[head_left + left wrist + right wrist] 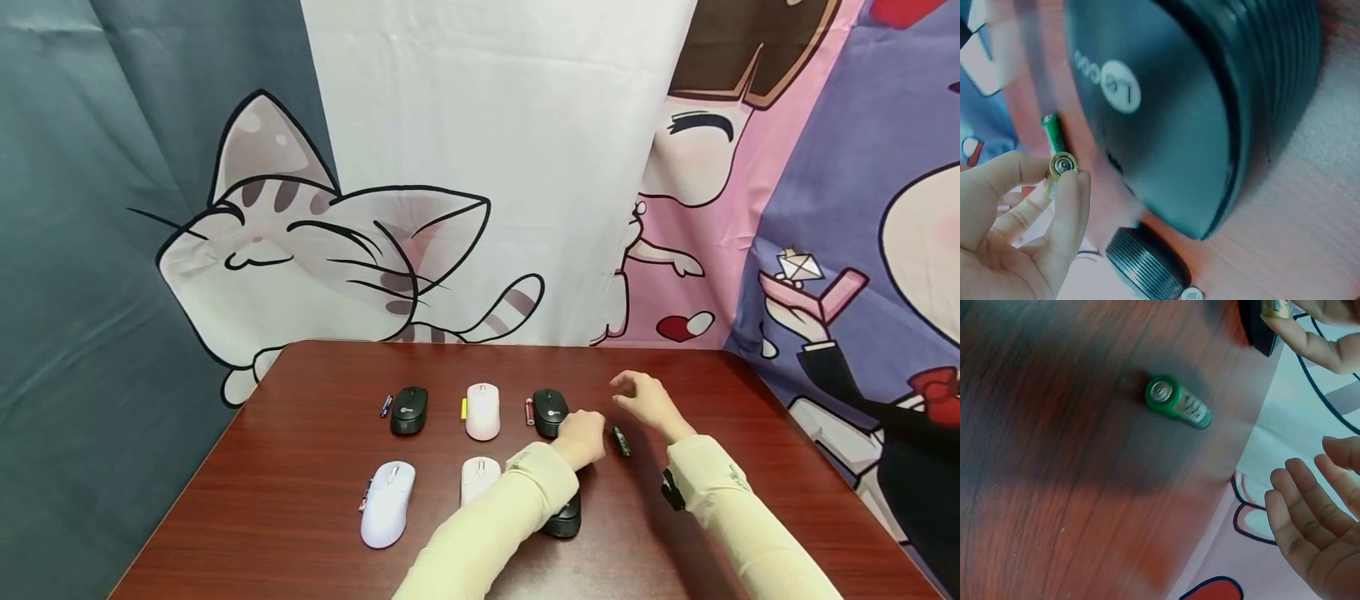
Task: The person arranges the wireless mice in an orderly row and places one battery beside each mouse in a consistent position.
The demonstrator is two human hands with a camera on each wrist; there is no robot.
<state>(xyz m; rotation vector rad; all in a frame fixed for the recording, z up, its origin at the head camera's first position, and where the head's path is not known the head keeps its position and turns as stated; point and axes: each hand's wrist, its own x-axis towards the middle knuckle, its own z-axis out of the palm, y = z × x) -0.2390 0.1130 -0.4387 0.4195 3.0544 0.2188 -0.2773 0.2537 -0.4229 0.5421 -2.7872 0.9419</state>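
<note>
My left hand (581,439) pinches a small battery (1063,164) between thumb and fingers; its round end faces the left wrist camera. A green battery (621,442) lies on the wooden table just right of that hand. Above and beyond the green battery, my right hand (651,402) hovers with fingers relaxed and holding nothing. Beneath the left forearm is a black mouse (564,518), partly hidden by the sleeve. Another black mouse (550,408) stands just beyond the left hand, with a red battery (529,412) at its left side.
Left of the hands are a black mouse (409,410) with a blue battery (386,407), a white mouse (483,412) with a yellow item (463,409), and a white mouse (387,504) with a small battery (365,495). The sleeve partly covers another white mouse (478,477).
</note>
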